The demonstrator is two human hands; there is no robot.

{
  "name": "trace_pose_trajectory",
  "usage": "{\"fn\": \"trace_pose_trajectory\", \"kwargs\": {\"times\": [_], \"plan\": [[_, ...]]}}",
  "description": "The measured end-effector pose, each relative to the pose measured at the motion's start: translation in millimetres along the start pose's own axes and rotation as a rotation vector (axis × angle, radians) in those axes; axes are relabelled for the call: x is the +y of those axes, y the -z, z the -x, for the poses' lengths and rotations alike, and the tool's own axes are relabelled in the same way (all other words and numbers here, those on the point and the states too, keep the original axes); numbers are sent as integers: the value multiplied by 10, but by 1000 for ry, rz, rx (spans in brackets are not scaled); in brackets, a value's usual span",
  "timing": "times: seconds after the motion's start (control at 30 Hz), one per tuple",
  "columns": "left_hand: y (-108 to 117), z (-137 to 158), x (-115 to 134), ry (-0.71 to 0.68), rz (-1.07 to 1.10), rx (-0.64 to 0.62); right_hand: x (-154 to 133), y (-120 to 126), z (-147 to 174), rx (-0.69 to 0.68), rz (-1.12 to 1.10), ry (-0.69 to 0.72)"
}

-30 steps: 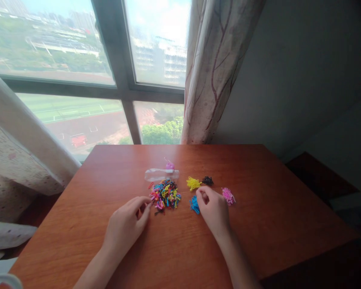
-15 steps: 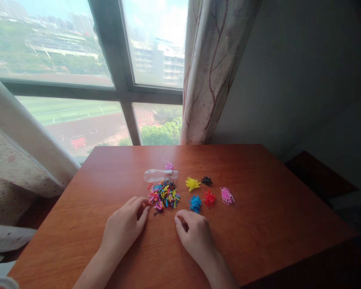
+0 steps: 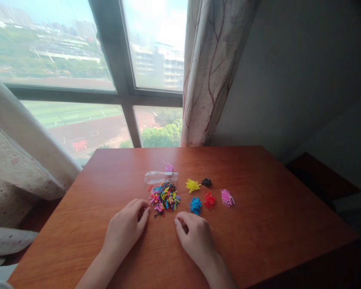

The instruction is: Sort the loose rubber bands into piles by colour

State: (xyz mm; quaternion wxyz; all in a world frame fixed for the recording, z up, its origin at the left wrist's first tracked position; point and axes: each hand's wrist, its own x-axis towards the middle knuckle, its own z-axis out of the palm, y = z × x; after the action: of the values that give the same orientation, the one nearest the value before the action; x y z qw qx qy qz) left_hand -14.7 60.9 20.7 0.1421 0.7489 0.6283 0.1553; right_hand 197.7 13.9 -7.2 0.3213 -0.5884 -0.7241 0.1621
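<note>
A mixed pile of small coloured rubber bands [image 3: 165, 196] lies on the wooden table [image 3: 249, 249]. My left hand [image 3: 128, 220] rests at the pile's left edge, its thumb and forefinger curled close together; what may be between the tips is hidden. To the right of the pile's near side sits my right hand [image 3: 195, 233], fingers curled in a pinch, just below a blue bunch of bands [image 3: 195, 205]. Single-colour bunches lie to the right: yellow [image 3: 193, 185], black [image 3: 206, 182], red [image 3: 209, 200] and pink [image 3: 228, 198].
Behind the pile a clear plastic bottle [image 3: 159, 177] lies on its side, with a purple cap-like piece [image 3: 169, 167] beyond it. A window [image 3: 156, 72] and a patterned curtain [image 3: 210, 80] stand behind the table's far edge.
The view has shifted slightly, so everything sits a little lower in the picture. Both hands keep almost the same place and pose, and the piles look unchanged.
</note>
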Motion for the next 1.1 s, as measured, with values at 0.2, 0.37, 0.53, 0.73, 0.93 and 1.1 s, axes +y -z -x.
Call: {"fn": "trace_pose_trajectory", "kwargs": {"times": [0.2, 0.37, 0.53, 0.73, 0.93, 1.1], "plan": [[2, 13, 21, -18, 21, 77, 6, -18, 0, 6, 13, 12], [-18, 50, 29, -73, 49, 100, -17, -1, 23, 0, 2, 29], [-25, 57, 40, -117, 67, 119, -37, 23, 22, 28, -28, 34], [-42, 153, 183, -246, 86, 43, -17, -13, 35, 57, -56, 71], [-66, 205, 301, -320, 80, -2, -20, -32, 57, 34, -67, 93], [-46, 195, 321, -340, 105, -25, -35, -7, 40, 42, -93, 79]]}}
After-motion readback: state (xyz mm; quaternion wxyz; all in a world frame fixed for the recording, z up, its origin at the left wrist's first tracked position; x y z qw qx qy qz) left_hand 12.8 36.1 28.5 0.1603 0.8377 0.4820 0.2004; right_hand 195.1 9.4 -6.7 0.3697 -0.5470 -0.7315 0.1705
